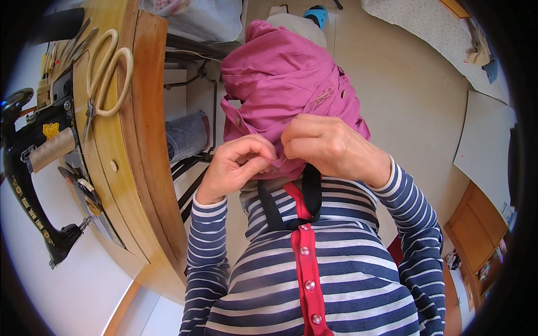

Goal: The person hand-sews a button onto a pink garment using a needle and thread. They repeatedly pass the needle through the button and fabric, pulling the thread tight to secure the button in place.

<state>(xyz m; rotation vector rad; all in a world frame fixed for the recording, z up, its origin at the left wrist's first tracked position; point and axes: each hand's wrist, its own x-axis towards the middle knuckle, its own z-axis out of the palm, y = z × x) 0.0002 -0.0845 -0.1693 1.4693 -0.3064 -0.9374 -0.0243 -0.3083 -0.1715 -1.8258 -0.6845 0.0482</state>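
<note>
A pink garment with buttons lies bunched over my lap. My left hand pinches an edge of its cloth between thumb and fingertips, at the end nearest my waist. Close beside it on the right, my right hand has its fingers curled around something thin, which looks like a needle or thread; the fingers hide most of it. A loose tangle of light thread lies on the cloth just beyond my right hand. A button shows near the garment's right edge.
At the left stands a wooden sewing table with a black sewing machine, a spool of beige thread and cream-handled scissors. Under it are black metal frame parts and a clear plastic-wrapped bundle. A patterned cloth hangs at the upper right.
</note>
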